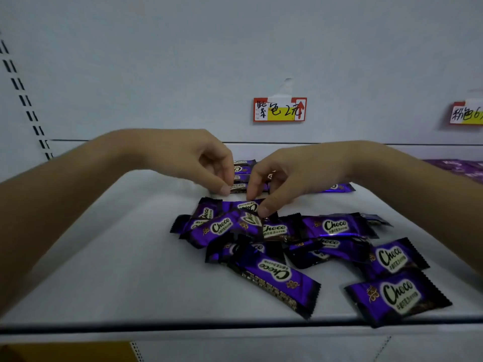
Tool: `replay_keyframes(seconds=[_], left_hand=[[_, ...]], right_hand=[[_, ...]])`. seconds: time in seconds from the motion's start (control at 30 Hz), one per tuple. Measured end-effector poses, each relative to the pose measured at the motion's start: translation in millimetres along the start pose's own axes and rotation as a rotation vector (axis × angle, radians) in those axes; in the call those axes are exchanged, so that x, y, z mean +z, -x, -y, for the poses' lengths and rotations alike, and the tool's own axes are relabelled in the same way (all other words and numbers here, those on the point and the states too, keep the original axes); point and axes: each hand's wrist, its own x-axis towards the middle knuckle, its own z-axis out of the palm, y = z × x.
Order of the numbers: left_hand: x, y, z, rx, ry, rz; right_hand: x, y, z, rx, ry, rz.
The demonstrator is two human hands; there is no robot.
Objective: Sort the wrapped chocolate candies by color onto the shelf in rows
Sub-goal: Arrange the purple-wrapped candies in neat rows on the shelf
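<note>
Pinching with thumb and forefinger, the left hand (183, 160) holds the left end of the nearest row candy (238, 188). It is the front one in a short row of purple foil-wrapped chocolate candies (243, 169) on the white metal shelf (104, 257). The right hand (287, 176), fingers curled, pinches the top pile candy (244, 205). This one lies at the 12 o'clock edge of a loose pile of purple candies (334, 227), each printed "Choco". The row lies at 12 o'clock from the pile. On the back wall at 12 o'clock is taped a red and yellow paper label (279, 110), handwritten "紫色 2元", with a red arrow. At 2 o'clock a second label (466, 114) reads "粉色 6", cut by the frame edge.
</note>
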Motion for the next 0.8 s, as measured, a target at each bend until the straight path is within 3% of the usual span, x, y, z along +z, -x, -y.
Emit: replay_keyframes(seconds=[0.13, 0.47, 0.8], left_hand=[[-3, 7, -5, -0.164, -0.062, 0.21], [-1, 13, -11, -0.265, -0.106, 0.285], [-2, 18, -16, -0.322, -0.087, 0.289]], right_hand=[[0, 0, 1, -0.026, 0.01, 0.017], [-25, 13, -17, 0.109, -0.015, 0.187], [-50, 29, -28, 0.268, 0.082, 0.231]])
